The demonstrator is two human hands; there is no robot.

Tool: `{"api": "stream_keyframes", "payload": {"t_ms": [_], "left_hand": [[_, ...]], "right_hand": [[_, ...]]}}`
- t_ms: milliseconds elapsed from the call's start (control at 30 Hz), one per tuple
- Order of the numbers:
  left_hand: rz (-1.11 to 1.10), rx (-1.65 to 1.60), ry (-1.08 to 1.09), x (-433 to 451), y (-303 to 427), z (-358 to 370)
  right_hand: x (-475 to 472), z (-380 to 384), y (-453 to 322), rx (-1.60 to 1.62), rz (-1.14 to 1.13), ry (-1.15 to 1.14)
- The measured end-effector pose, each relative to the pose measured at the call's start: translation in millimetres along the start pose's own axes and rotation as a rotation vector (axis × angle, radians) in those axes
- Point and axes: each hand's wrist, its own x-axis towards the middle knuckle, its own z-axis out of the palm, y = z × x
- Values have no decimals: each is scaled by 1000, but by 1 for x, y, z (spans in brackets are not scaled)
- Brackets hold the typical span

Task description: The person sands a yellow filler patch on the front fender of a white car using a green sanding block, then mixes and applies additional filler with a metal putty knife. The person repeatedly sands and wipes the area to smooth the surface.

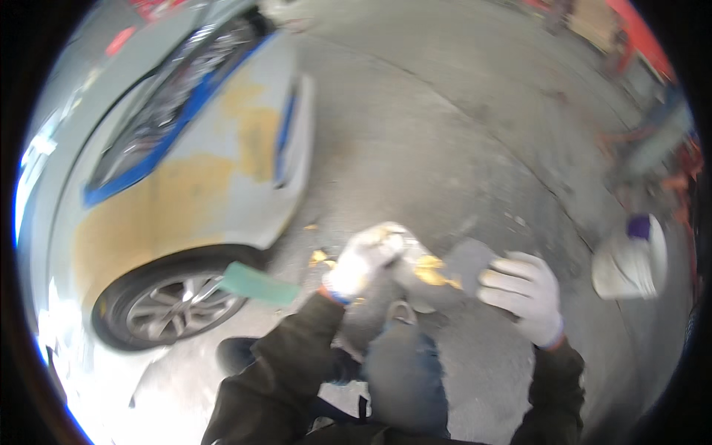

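Observation:
My right hand (525,295), in a white glove, grips a thin grey disc (470,262) that looks like a sanding disc. My left hand (364,258), also gloved, is in front of my knees with its fingers curled together; blur hides whether it holds anything. Bright yellow scraps (431,270) show between the two hands. To the left stands the front corner of a car, its grey bumper (239,206) marked with tan filler patches (189,181). Blue masking tape (161,158) edges the plastic-covered headlight area (167,111).
A flat green block (258,283) appears between the car's front wheel (172,314) and my left sleeve; its support is unclear. On the right a white bucket (623,270) has something purple at its rim. Blurred red equipment (639,39) stands at the far right on the concrete floor (400,139).

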Motion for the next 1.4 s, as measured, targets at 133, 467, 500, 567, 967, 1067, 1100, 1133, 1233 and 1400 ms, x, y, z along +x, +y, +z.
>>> {"api": "stream_keyframes", "payload": {"t_ms": [133,467,500,567,967,1067,1100,1133,1233,1400], "left_hand": [[173,26,-10,-1,1,8],[269,-204,-11,-17,11,7],[289,-260,-27,-17,19,11],[349,-76,43,-14,41,15],[284,-171,214,-16,33,44],[414,-375,276,-10,24,33],[435,-429,328,-14,24,27],[414,-405,322,-21,27,20],[342,-209,407,-39,15,-9],[276,-175,479,-55,-2,-19]], "right_hand": [[4,-5,-12,-41,-40,96],[7,-20,-17,-72,-35,8],[-1,-23,-15,-51,0,40],[-11,-21,-15,95,226,188],[-3,-32,-39,786,839,137],[-4,-36,-34,815,1048,169],[-5,-36,-38,855,1129,245],[-15,-36,-39,847,1143,247],[-31,-44,-50,1017,1123,-3],[-22,-46,-53,1054,1243,-305]]}}
